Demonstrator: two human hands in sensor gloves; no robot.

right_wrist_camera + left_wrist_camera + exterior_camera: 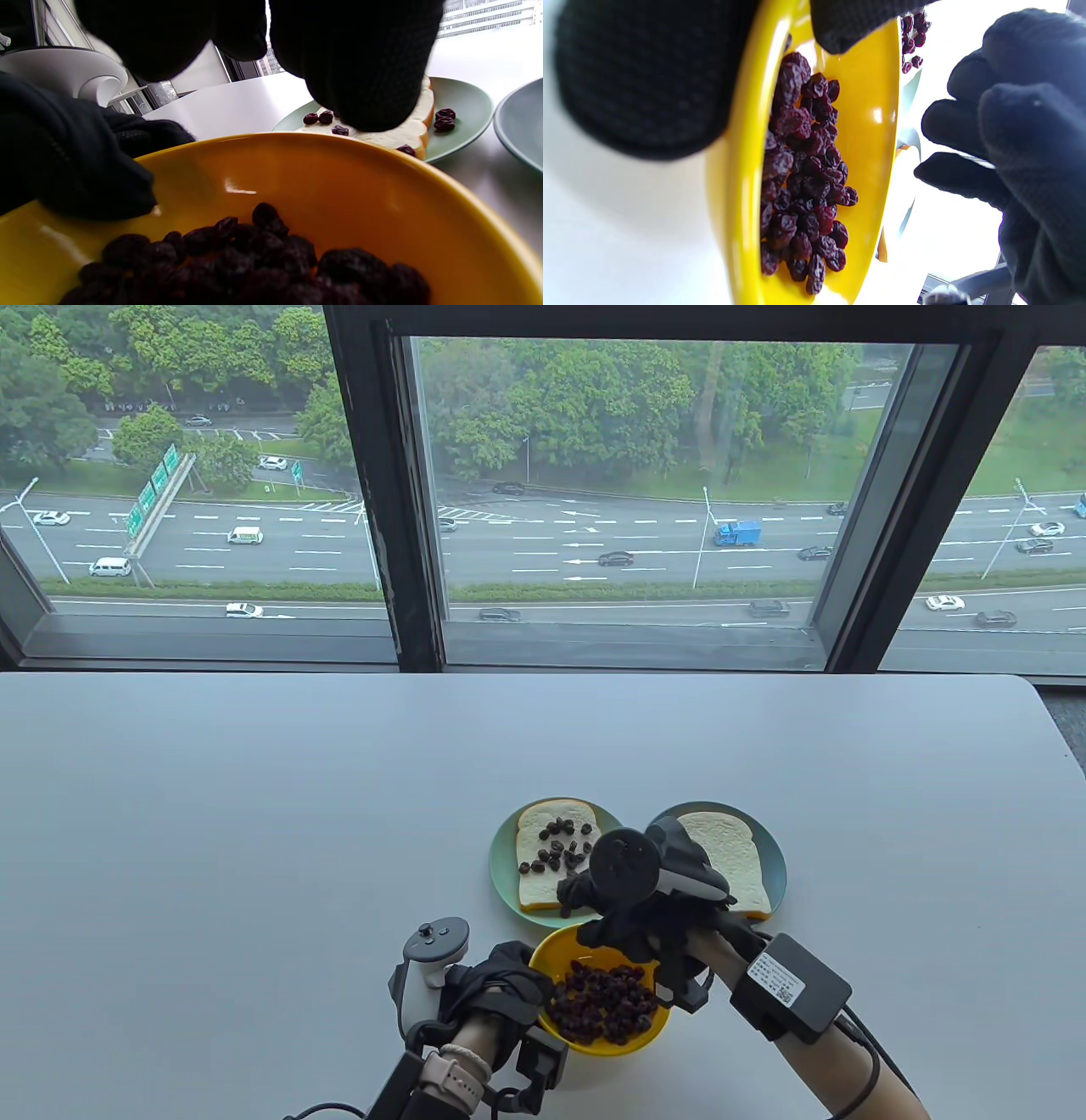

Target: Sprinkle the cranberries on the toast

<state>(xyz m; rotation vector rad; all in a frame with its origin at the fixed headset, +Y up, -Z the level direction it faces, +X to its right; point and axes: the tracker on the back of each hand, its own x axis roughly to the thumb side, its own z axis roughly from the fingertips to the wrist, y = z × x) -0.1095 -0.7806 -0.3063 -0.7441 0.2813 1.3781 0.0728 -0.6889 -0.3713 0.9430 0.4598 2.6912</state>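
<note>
A yellow bowl (646, 1037) of dried cranberries (602, 1001) stands near the table's front edge. My left hand (501, 984) grips its left rim, thumb inside and fingers outside (640, 76). My right hand (585, 909) hovers over the bowl's far rim, its fingers (365, 63) loosely curled and hanging down, with no cranberry visible in them. Behind the bowl, a toast slice (530, 886) on a green plate (502, 865) carries several cranberries (560, 848). A second toast slice (730, 857) on another green plate (774, 857) to the right is bare.
The two plates stand side by side just behind the bowl, almost touching it. The white table (254, 814) stretches to the left and back, with a window wall beyond its far edge. My right forearm carries a black box (793, 984).
</note>
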